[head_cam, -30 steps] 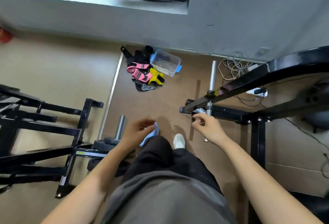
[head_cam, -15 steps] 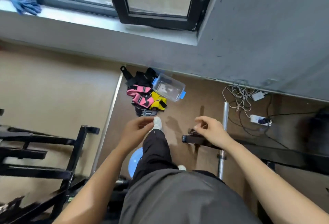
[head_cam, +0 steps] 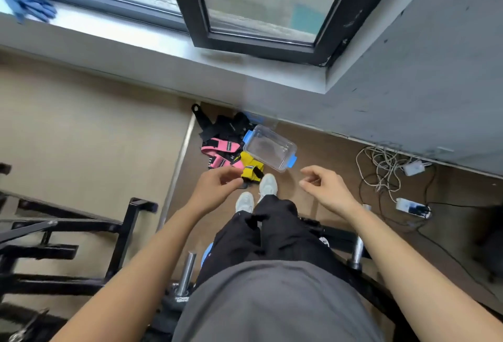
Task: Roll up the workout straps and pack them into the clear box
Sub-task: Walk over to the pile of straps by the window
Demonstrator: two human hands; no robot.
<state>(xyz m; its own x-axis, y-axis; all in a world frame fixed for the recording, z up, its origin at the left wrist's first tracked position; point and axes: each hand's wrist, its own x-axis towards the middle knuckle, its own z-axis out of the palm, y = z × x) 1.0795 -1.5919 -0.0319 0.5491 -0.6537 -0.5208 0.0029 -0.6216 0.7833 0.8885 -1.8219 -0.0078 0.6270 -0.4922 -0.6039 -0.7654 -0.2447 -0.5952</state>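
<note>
Walking up to the strap pile, nothing rolled yet
The person is now arriving at the workout straps (head_cam: 221, 148), heaped on the floor (head_cam: 326, 145) beside the clear box (head_cam: 269, 151). The left hand (head_cam: 215, 186) and right hand (head_cam: 324, 186) are hanging loosely curled, holding nothing.

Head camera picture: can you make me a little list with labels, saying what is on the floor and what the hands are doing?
pile: black, pink and yellow straps lying loose on the floor by the wall
box: clear box on the floor at the pile's right edge, blue latches, looks empty
left: left hand in the air, fingers loosely curled, holding nothing
right: right hand in the air, fingers loosely curled, holding nothing
feet: white shoes just short of the pile
elsewhere: blue gloves on the windowsill; cables by the wall
</note>
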